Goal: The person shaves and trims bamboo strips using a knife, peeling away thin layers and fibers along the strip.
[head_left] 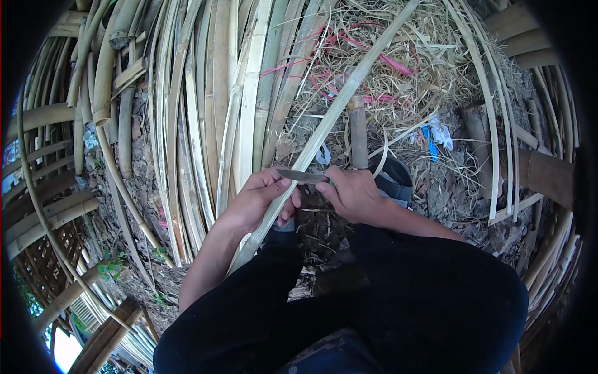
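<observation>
A long pale bamboo strip (324,129) runs diagonally from beside my left leg up to the top of the view. My left hand (252,202) is closed around it near its lower part, with the thumb on top. In my right hand (350,192) is a knife (302,176), gripped by a handle that the fingers mostly hide; a bit of green shows there. Its blade points left and lies across the strip, with the tip by my left fingers. Whether the edge bites into the bamboo I cannot tell.
Many split bamboo slats (218,93) lie to the left. A heap of thin shavings (398,75) with pink twine (395,64) spreads at upper right. A bamboo post (358,134) stands ahead, near a dark boot (393,174). Blue and white plastic scraps (441,134) lie on the soil.
</observation>
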